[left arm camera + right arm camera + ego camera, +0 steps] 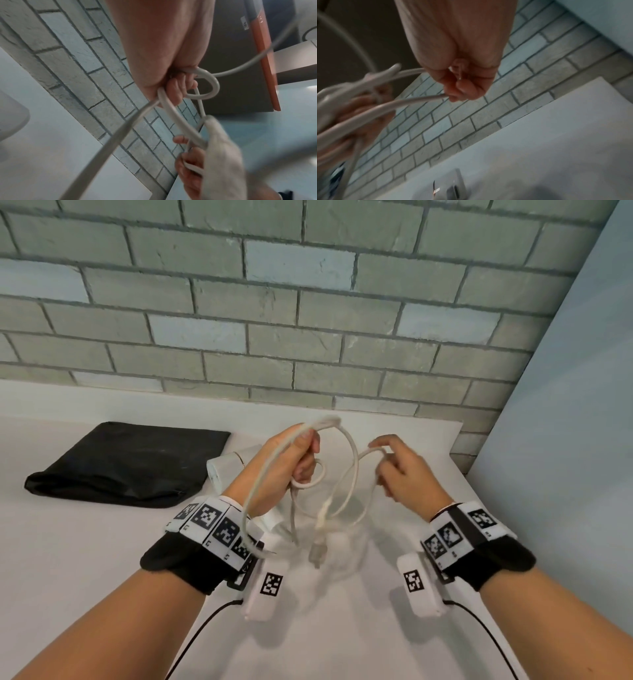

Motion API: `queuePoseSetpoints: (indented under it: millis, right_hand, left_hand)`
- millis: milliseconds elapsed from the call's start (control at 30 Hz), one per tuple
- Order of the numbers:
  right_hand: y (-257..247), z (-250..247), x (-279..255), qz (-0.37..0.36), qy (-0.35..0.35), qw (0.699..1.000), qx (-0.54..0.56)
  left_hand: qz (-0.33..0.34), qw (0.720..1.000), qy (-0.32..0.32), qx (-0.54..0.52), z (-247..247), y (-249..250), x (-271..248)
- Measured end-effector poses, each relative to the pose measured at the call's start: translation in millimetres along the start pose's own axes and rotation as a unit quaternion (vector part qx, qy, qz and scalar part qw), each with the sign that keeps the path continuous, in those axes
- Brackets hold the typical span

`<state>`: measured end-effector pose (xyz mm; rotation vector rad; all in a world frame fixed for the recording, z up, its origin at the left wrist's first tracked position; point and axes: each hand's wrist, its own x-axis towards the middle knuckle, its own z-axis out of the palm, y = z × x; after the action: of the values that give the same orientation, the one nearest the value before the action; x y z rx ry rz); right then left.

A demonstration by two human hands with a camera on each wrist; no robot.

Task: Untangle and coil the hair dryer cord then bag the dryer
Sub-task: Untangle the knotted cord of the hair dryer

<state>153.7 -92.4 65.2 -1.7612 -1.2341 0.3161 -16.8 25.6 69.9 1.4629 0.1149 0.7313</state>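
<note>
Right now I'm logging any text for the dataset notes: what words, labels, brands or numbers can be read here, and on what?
No legible words, brands or numbers.
Wristbands: black-and-white square marker codes, patterns rather than text; tiny characters beneath them are too small to read.
White sticker on the grey panel, left wrist view: dark print, too blurred to read.
Cord, black bag, dryer: no print visible.

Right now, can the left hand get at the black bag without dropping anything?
Probably not. The left hand grips loops of the cord, so it isn't free. The black bag lies flat on the table to its left, with nothing between them.
</note>
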Motion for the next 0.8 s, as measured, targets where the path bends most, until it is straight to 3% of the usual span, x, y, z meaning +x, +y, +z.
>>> queuePoseSetpoints:
  millis: [167, 300, 433, 600, 700, 800]
  right_hand:
    - [1.2, -34.9, 14.4, 0.131, 0.137, 0.973, 0.134]
    - [-20.9, -56.4, 16.5, 0.124, 0.17, 0.942, 0.263]
    - [-28.9, -69.8, 18.6, 0.127, 0.224, 0.932, 0.256]
    - [-0.5, -48.5, 11.0, 0.147, 0.117, 0.979, 0.081]
    - [15.1, -38.6, 4.8, 0.17, 0.023, 0.985, -0.001]
    - [17.0, -37.2, 1.5, 0.149, -0.06, 0.967, -0.2]
  left_hand:
    - [-0.006, 0.999, 0.023, 0.039, -6.8, 0.2, -0.7]
    - [-0.029, 0.988, 0.011, 0.154, -5.3, -1.2, -6.0]
    - [-0.046, 0.985, 0.054, 0.156, -5.2, -3.5, -6.7]
    - [-0.078, 0.99, 0.05, 0.106, -7.5, 6.1, -2.8]
    - [-0.099, 0.992, 0.022, 0.08, -5.9, 12.8, 0.0]
    - [-0.111, 0.986, -0.021, 0.12, -1.9, 19.1, -2.6]
